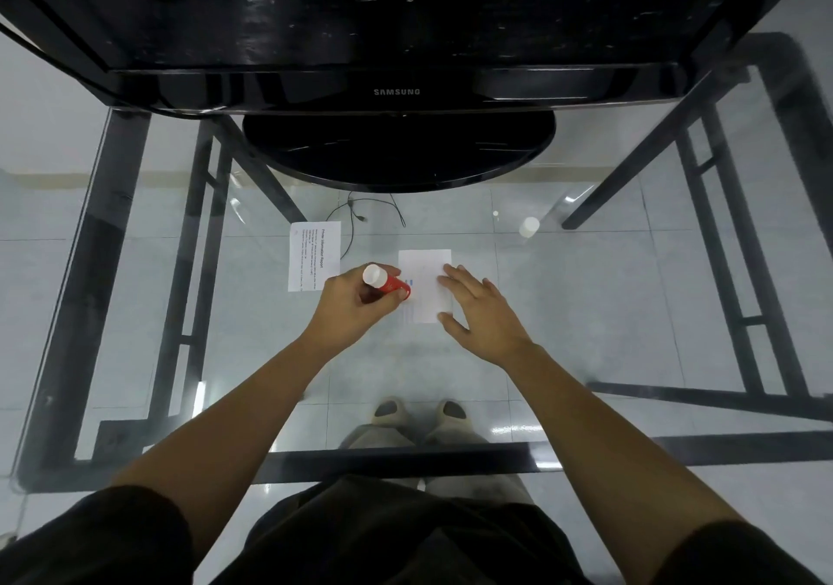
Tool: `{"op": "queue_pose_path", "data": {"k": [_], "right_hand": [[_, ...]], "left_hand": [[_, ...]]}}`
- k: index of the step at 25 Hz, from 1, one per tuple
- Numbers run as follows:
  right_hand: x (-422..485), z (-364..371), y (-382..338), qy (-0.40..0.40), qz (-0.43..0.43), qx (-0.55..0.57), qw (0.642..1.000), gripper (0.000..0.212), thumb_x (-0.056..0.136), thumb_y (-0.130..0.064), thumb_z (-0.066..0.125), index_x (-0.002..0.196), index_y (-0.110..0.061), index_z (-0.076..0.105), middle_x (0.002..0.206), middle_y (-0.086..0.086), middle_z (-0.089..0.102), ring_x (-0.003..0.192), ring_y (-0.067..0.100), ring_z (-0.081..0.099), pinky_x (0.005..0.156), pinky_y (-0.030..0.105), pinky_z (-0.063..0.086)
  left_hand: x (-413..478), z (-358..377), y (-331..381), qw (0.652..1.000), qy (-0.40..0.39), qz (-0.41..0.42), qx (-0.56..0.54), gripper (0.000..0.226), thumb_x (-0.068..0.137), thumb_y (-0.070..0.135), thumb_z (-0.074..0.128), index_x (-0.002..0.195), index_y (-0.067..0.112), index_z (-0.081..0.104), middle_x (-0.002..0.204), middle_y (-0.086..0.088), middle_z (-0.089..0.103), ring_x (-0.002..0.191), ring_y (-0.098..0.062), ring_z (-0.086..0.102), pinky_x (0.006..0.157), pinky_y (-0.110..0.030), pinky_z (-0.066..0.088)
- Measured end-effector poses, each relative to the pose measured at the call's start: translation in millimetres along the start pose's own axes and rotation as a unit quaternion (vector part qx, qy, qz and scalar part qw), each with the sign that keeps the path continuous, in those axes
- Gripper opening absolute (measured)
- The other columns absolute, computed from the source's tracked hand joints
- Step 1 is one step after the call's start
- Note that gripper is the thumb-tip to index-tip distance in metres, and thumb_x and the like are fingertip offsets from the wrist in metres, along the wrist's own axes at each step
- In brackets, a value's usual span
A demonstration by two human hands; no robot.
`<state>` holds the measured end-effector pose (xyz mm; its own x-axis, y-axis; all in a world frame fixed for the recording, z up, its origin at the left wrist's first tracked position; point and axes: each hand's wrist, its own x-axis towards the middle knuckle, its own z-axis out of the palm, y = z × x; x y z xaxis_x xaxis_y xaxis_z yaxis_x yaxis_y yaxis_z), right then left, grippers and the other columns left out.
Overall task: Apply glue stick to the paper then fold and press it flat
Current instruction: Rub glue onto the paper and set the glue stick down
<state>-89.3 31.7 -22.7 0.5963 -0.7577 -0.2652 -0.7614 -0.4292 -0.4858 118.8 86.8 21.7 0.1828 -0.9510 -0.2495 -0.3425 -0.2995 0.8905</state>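
Note:
A small white paper [424,278] lies flat on the glass table [586,314]. My left hand [356,303] grips a red glue stick [388,282] with a white end, tilted, its tip resting at the paper's left edge. My right hand [480,309] lies spread with its fingers on the paper's right side, holding it down. A white cap [529,226] stands alone on the glass at the back right.
A second printed sheet [314,256] lies to the left of the glue stick. A black Samsung monitor [396,91] on a round base [399,152] fills the back. Black table frame bars, a cable and my feet show through the glass.

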Motion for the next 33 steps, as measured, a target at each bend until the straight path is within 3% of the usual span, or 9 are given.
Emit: {"op": "queue_pose_path", "data": {"k": [7, 14, 17, 21, 25, 29, 33], "right_hand": [[0, 0, -1, -0.024, -0.015, -0.069, 0.997, 0.058, 0.097, -0.038, 0.038, 0.146, -0.016, 0.017, 0.157, 0.001, 0.011, 0.144, 0.017, 0.012, 0.114, 0.032, 0.016], [-1, 0, -2, -0.028, -0.002, -0.055, 0.998, 0.06, 0.096, -0.041, 0.039, 0.146, -0.017, 0.016, 0.157, 0.0, 0.011, 0.144, 0.017, 0.011, 0.115, 0.033, 0.014], [0, -1, -2, -0.028, -0.006, -0.047, 0.998, 0.059, 0.096, -0.04, 0.04, 0.146, -0.017, 0.018, 0.157, 0.0, 0.013, 0.144, 0.017, 0.012, 0.115, 0.034, 0.016], [-1, -1, -1, -0.024, -0.005, -0.045, 0.999, 0.059, 0.095, -0.039, 0.041, 0.145, -0.017, 0.02, 0.157, 0.0, 0.015, 0.143, 0.017, 0.015, 0.114, 0.034, 0.017], [0, 0, -2, -0.017, 0.0, -0.04, 0.999, 0.059, 0.094, -0.04, 0.045, 0.144, -0.017, 0.023, 0.156, 0.0, 0.018, 0.142, 0.02, 0.02, 0.113, 0.036, 0.022], [-1, 1, -1, -0.013, 0.003, -0.035, 0.999, 0.059, 0.094, -0.039, 0.046, 0.144, -0.018, 0.024, 0.156, -0.001, 0.019, 0.141, 0.02, 0.023, 0.111, 0.036, 0.024], [1, 1, -2, -0.014, 0.003, -0.035, 0.999, 0.059, 0.093, -0.041, 0.046, 0.144, -0.018, 0.024, 0.156, -0.001, 0.019, 0.142, 0.019, 0.021, 0.112, 0.035, 0.022]], "left_hand": [[1, -2, 1, 0.985, -0.042, 0.079, 0.145, 0.026, 0.076, 0.03, 0.072, 0.101, 0.022, 0.065, 0.09, 0.009, 0.065, 0.075, -0.006, 0.063, 0.07, -0.008, 0.047], [2, -1, 1, 0.971, -0.104, 0.12, 0.179, 0.029, 0.076, 0.029, 0.073, 0.101, 0.017, 0.065, 0.092, 0.009, 0.063, 0.071, 0.003, 0.058, 0.065, 0.0, 0.042], [9, -2, 3, 0.961, -0.12, 0.141, 0.206, 0.027, 0.078, 0.027, 0.072, 0.1, 0.013, 0.066, 0.098, 0.001, 0.068, 0.074, -0.004, 0.058, 0.068, -0.002, 0.041], [14, -7, 6, 0.966, -0.075, 0.155, 0.192, 0.021, 0.078, 0.025, 0.072, 0.096, 0.014, 0.066, 0.092, 0.001, 0.068, 0.068, -0.001, 0.058, 0.065, -0.002, 0.042], [10, -2, 2, 0.957, -0.137, 0.138, 0.217, 0.024, 0.077, 0.027, 0.072, 0.097, 0.015, 0.066, 0.094, 0.001, 0.068, 0.072, -0.006, 0.06, 0.07, -0.011, 0.048], [18, -6, 5, 0.968, -0.061, 0.143, 0.196, 0.017, 0.079, 0.026, 0.07, 0.092, 0.016, 0.065, 0.088, 0.0, 0.069, 0.069, -0.008, 0.061, 0.066, -0.018, 0.052], [12, 4, 5, 0.96, -0.142, 0.14, 0.199, 0.021, 0.077, 0.026, 0.072, 0.095, 0.016, 0.066, 0.094, -0.001, 0.069, 0.074, -0.009, 0.062, 0.07, -0.018, 0.053]]}}
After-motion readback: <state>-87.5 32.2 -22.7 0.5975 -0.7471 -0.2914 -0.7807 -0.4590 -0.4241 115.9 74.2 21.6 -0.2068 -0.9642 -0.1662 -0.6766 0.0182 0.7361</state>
